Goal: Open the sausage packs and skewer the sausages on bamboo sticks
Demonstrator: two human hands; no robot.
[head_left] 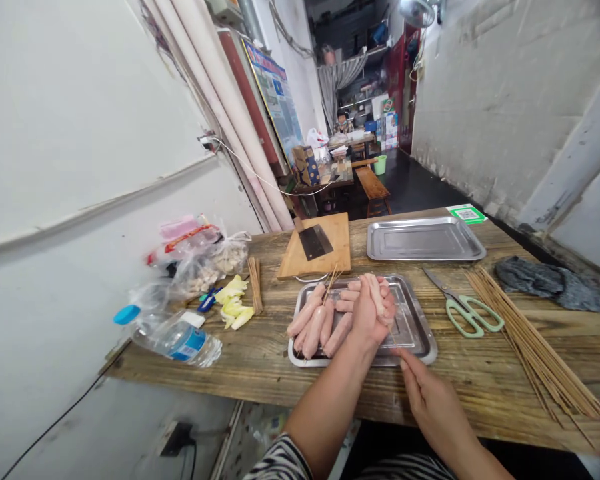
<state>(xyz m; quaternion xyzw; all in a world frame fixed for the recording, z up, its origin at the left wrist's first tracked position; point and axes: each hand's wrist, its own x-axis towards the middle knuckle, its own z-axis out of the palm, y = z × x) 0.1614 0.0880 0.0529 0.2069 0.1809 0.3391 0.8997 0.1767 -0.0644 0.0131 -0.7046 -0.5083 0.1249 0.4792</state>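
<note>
Over the near metal tray (421,333) my left hand (373,313) is closed around a pale pink sausage (377,293). My right hand (430,390), at the tray's front edge, pinches the lower end of a thin bamboo skewer (394,339) that runs up toward that sausage. How far the skewer goes in is hidden by my left palm. Several sausages (313,333) lie in the tray's left half, some with skewers (333,280) sticking out at the far side. Others lie partly behind my left hand.
A cleaver (316,241) lies on a cutting board (340,260) behind the tray. Another metal tray (425,240) stands at the back right. Scissors (463,307), loose skewers (540,353) and a grey cloth (550,283) lie right; a water bottle (187,343), cabbage leaves (234,303) and bags (200,263) left.
</note>
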